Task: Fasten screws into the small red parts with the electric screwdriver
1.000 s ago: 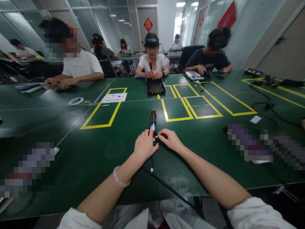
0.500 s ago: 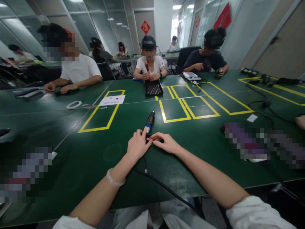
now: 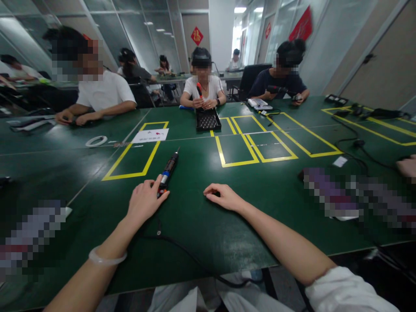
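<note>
A corded electric screwdriver point(image 3: 169, 169), black with blue and orange parts, lies on the green table point(image 3: 195, 225) with its thin bit aimed away from me. My left hand point(image 3: 147, 197) is closed over its rear part, the thumb along the right side; the palm hides some of the grip. A black cord point(image 3: 191, 255) runs from below this hand toward the table's front edge. To the right, apart from the tool, my right hand point(image 3: 224, 196) rests on the table with fingers curled toward the thumb. Nothing shows in it.
Yellow tape outlines point(image 3: 240, 164) mark the table. A paper sheet point(image 3: 150, 135) and a tape roll point(image 3: 96, 141) lie at left. Across from me a person point(image 3: 203, 93) holds a red-and-black tool over a black tray point(image 3: 208, 120). Blurred objects point(image 3: 331, 193) lie at right.
My left hand has carried the screwdriver to the left, its bit now tilting right. The right hand, which was at the tool's rear end, stays nearly in place and is now apart from it.
</note>
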The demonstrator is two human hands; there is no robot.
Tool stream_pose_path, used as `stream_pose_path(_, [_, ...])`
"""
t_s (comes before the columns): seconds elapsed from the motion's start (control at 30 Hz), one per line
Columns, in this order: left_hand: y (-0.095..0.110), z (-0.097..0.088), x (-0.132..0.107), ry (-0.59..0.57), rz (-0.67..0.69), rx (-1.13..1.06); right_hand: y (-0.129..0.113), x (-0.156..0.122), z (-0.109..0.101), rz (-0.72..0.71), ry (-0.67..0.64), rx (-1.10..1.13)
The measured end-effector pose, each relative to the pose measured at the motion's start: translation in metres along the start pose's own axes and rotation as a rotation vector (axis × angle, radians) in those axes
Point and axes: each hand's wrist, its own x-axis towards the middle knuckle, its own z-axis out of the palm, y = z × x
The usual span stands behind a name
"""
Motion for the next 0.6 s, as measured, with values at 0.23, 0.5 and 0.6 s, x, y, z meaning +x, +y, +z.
stream_pose_path(0.23, [-0.092,0.008,-0.005,-0.052,-0.235,0.137,-0.001,0.0,0.0,0.01,-0.013,-0.054])
stream_pose_path(0.5, [-0.155,0.01,-0.005,-0.179,-0.465,0.283,0.0,0.001,0.001,0.002,-0.021,-0.089])
stream_pose_path(0.6, [-0.162,0.003,-0.006,-0.208,-0.491,0.298,0.0,0.001,0.001,-0.004,-0.023,-0.097])
